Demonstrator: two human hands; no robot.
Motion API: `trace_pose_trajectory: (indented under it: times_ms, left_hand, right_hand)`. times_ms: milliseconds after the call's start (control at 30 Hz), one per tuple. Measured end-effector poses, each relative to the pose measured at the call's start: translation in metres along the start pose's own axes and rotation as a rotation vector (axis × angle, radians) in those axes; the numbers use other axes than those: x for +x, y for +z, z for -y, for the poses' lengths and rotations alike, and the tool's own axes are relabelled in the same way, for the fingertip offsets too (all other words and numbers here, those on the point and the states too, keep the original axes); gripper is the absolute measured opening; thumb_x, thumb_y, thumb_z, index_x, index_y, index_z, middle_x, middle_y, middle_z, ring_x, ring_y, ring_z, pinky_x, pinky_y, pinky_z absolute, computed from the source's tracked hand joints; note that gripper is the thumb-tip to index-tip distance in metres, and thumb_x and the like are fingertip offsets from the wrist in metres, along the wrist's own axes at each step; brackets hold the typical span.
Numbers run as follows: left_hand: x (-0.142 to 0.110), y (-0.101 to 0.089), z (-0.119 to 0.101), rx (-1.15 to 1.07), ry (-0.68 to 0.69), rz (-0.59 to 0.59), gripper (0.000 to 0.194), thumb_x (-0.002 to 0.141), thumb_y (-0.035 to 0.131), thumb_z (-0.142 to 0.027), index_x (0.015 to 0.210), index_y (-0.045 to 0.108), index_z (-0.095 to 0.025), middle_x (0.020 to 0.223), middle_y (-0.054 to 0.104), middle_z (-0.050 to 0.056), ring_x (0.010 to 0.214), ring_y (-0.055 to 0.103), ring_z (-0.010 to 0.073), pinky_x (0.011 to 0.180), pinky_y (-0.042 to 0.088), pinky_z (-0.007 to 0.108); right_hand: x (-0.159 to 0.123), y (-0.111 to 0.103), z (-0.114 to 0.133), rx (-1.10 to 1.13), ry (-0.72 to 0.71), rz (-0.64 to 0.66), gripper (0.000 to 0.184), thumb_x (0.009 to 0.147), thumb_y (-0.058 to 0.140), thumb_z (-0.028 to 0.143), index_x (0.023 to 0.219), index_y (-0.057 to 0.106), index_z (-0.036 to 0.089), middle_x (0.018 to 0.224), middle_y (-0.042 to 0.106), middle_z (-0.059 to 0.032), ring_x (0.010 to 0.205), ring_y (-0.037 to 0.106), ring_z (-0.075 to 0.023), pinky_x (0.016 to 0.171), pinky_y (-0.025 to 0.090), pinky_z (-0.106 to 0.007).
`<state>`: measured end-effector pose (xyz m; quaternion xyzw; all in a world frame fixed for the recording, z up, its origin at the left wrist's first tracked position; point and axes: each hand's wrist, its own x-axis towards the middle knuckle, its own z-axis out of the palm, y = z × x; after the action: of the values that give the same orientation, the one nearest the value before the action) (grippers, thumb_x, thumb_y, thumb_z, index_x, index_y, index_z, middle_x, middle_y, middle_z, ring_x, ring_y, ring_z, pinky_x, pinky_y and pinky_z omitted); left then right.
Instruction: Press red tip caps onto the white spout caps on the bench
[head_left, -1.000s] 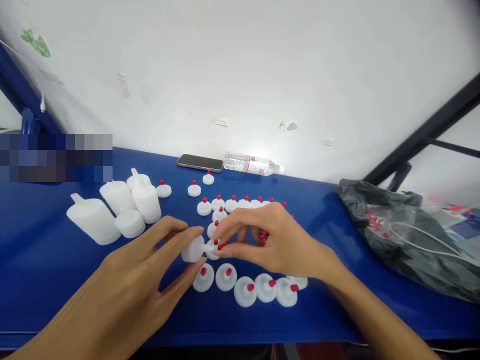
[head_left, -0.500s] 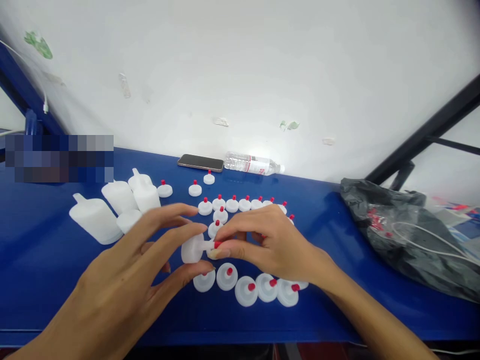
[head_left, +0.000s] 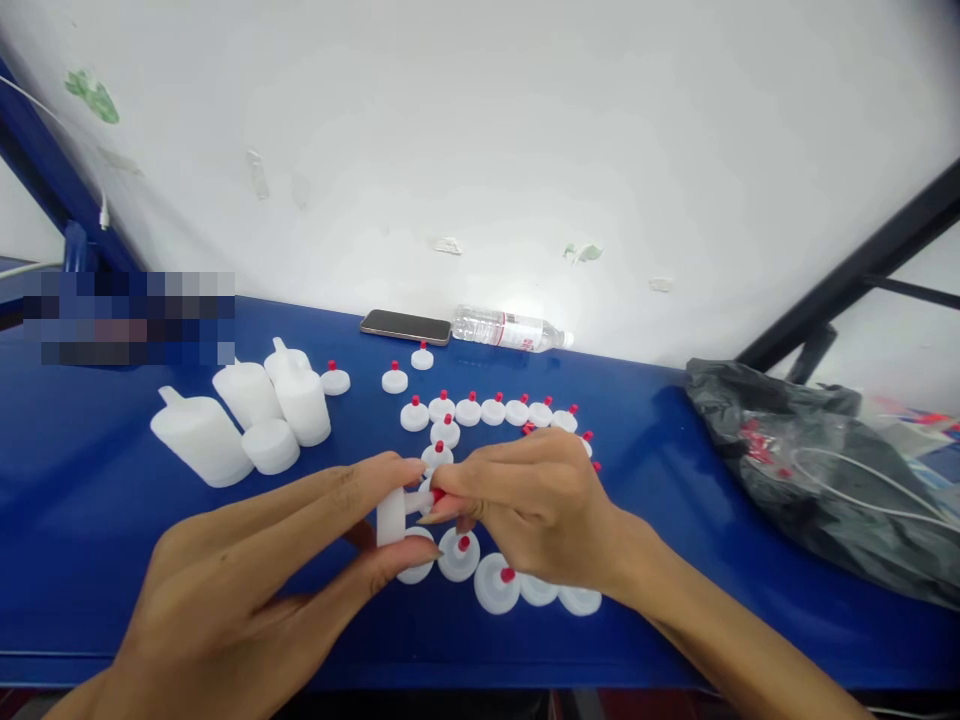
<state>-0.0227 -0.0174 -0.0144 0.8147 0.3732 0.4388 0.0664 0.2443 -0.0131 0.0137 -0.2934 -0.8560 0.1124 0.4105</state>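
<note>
A white plastic nozzle lid (head_left: 390, 518) is pinched by its round base between the thumb and fingers of my left hand (head_left: 255, 575), its spout pointing right. At the spout's end, the fingertips of my right hand (head_left: 536, 500) are closed on a small red tip cap (head_left: 438, 496), which is partly covered by those fingers. White lids with red tips surround both hands: a row (head_left: 469, 408) lies behind them, and another row (head_left: 496, 582) lies in front. Some lids are hidden under my right hand.
White bottles with long spouts (head_left: 201, 440) and a short round white piece (head_left: 271, 446) stand at left. A phone (head_left: 406, 327) and a clear water bottle (head_left: 504, 328) lie along the wall. A black plastic bag (head_left: 832, 480) with red pieces lies at right on the blue table (head_left: 645, 640).
My left fingers have drawn closer together around the lid, which has turned so its base shows edge-on. My right hand has rolled over at the red tip cap. The view has shifted slightly.
</note>
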Motion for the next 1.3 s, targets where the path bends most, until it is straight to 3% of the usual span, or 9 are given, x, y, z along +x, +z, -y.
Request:
trace_pose_trajectory:
  times_ms: [200, 400, 533, 667, 867, 1000, 1133, 1233, 1300]
  left_hand:
    - [0.022, 0.004, -0.014, -0.071, 0.001, -0.017, 0.025, 0.107, 0.076, -0.053, 0.131, 0.076, -0.046, 0.11, 0.091, -0.012, 0.073, 0.084, 0.0135, 0.07, 0.072, 0.022]
    - [0.036, -0.007, -0.007, 0.111, 0.058, -0.028, 0.037, 0.107, 0.064, -0.067, 0.104, 0.086, -0.038, 0.106, 0.083, -0.001, 0.086, 0.084, 0.0175, 0.075, 0.068, 0.026]
    - [0.043, -0.014, 0.011, 0.205, -0.131, 0.129, 0.045, 0.104, 0.058, -0.072, 0.103, 0.085, -0.037, 0.104, 0.086, -0.001, 0.089, 0.083, 0.0249, 0.077, 0.064, 0.036]
    - [0.045, -0.002, 0.029, 0.211, -0.27, 0.296, 0.052, 0.101, 0.049, -0.075, 0.098, 0.082, -0.035, 0.091, 0.087, -0.001, 0.061, 0.072, 0.0231, 0.062, 0.053, 0.037]
    - [0.036, 0.004, 0.035, 0.265, -0.305, 0.33, 0.073, 0.099, 0.034, -0.089, 0.103, 0.081, -0.033, 0.108, 0.089, 0.007, 0.09, 0.084, 0.034, 0.074, 0.059, 0.045]
    - [0.033, -0.009, 0.022, 0.312, -0.334, 0.358, 0.08, 0.096, 0.028, -0.093, 0.089, 0.082, -0.034, 0.1, 0.089, 0.006, 0.086, 0.084, 0.0348, 0.071, 0.059, 0.046]
    - [0.028, -0.002, 0.018, 0.25, -0.305, 0.481, 0.072, 0.104, 0.03, -0.072, 0.111, 0.088, -0.031, 0.111, 0.092, 0.007, 0.098, 0.087, 0.0367, 0.089, 0.067, 0.051]
    - [0.023, 0.003, 0.022, 0.295, -0.324, 0.424, 0.071, 0.106, 0.029, -0.062, 0.136, 0.083, -0.025, 0.127, 0.089, 0.011, 0.111, 0.086, 0.0416, 0.099, 0.064, 0.058]
    - [0.022, -0.004, 0.024, 0.328, -0.328, 0.374, 0.064, 0.106, 0.036, -0.065, 0.13, 0.084, -0.031, 0.124, 0.09, 0.008, 0.106, 0.086, 0.0405, 0.094, 0.062, 0.054]
  right_hand:
    - [0.006, -0.001, 0.003, -0.095, -0.056, -0.033, 0.029, 0.112, 0.06, 0.015, 0.101, 0.086, 0.021, 0.076, 0.085, -0.0018, 0.057, 0.074, -0.0128, 0.049, 0.052, -0.021]
    - [0.018, -0.014, 0.013, -0.182, 0.024, -0.03, 0.039, 0.121, 0.063, 0.039, 0.096, 0.086, 0.019, 0.083, 0.087, -0.0009, 0.065, 0.076, -0.0119, 0.06, 0.048, -0.023]
    - [0.017, -0.027, 0.009, -0.293, 0.083, -0.081, 0.046, 0.122, 0.057, 0.035, 0.09, 0.084, 0.018, 0.072, 0.08, -0.0005, 0.058, 0.067, -0.0108, 0.057, 0.041, -0.025]
    - [0.015, -0.031, 0.004, -0.318, 0.092, -0.077, 0.047, 0.121, 0.058, 0.031, 0.083, 0.081, 0.016, 0.067, 0.073, 0.0001, 0.055, 0.059, -0.0097, 0.056, 0.036, -0.026]
    - [0.013, -0.024, 0.003, -0.294, 0.035, -0.015, 0.044, 0.12, 0.061, 0.027, 0.082, 0.079, 0.013, 0.065, 0.065, 0.0022, 0.054, 0.05, -0.0085, 0.054, 0.032, -0.027]
    - [0.013, -0.024, 0.001, -0.299, 0.024, -0.027, 0.044, 0.119, 0.061, 0.026, 0.082, 0.08, 0.012, 0.064, 0.062, 0.0034, 0.054, 0.046, -0.0084, 0.054, 0.031, -0.027]
    - [0.013, -0.025, 0.001, -0.316, 0.023, -0.023, 0.045, 0.12, 0.061, 0.026, 0.082, 0.08, 0.011, 0.064, 0.062, 0.0033, 0.054, 0.045, -0.0083, 0.054, 0.031, -0.028]
    - [0.013, -0.024, 0.0, -0.315, 0.024, -0.022, 0.048, 0.12, 0.059, 0.027, 0.08, 0.08, 0.011, 0.063, 0.062, 0.0029, 0.053, 0.046, -0.0082, 0.052, 0.03, -0.028]
    - [0.012, -0.024, 0.0, -0.321, 0.024, -0.016, 0.049, 0.12, 0.059, 0.027, 0.079, 0.079, 0.012, 0.062, 0.062, 0.0031, 0.053, 0.046, -0.0082, 0.052, 0.03, -0.028]
